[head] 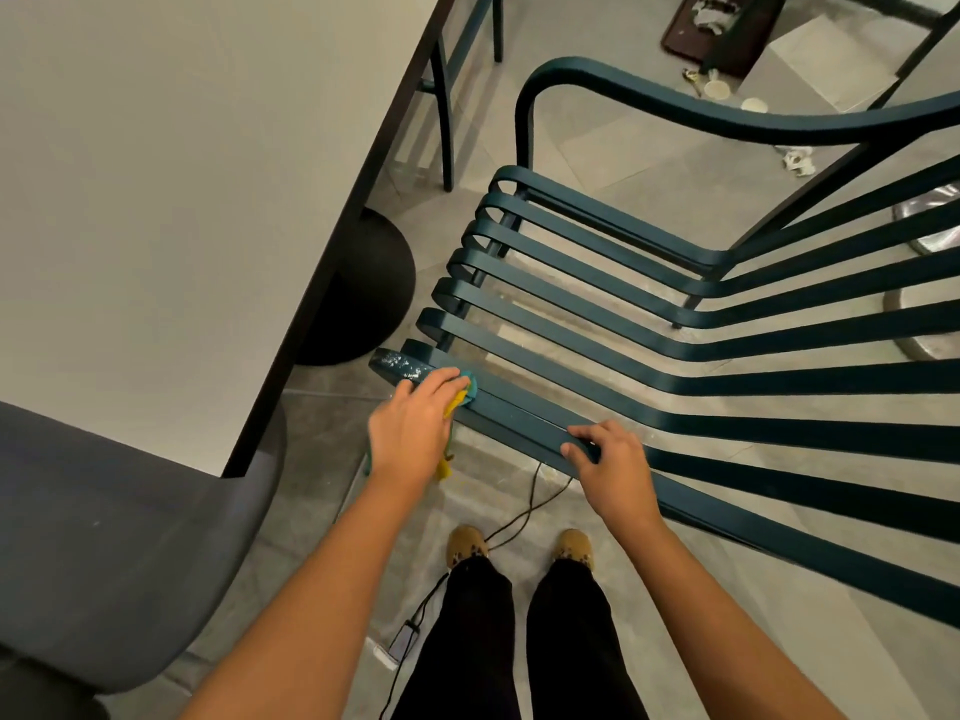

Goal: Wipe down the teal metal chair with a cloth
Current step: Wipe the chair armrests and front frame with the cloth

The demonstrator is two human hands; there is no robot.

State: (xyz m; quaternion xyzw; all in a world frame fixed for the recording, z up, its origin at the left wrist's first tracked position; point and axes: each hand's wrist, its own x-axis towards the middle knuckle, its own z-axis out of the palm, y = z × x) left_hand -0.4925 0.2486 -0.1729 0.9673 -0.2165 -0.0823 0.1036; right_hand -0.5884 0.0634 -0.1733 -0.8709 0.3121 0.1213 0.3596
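The teal metal chair [623,283] with long slats fills the middle and right of the view, its armrest curving across the top. My left hand [413,426] presses a teal and yellow cloth [460,400] onto the near armrest, close to its front end, where white specks show on the metal. Most of the cloth is hidden under the palm; a yellow corner hangs below the wrist. My right hand [610,462] grips the same armrest further back, fingers curled over its top.
A white table [182,174] with a dark edge and round black base [363,288] stands left of the chair. A dark grey chair [104,537] sits at the lower left. A cable [519,517] runs across the floor by my feet. Litter and a brown tray [722,28] lie at the top right.
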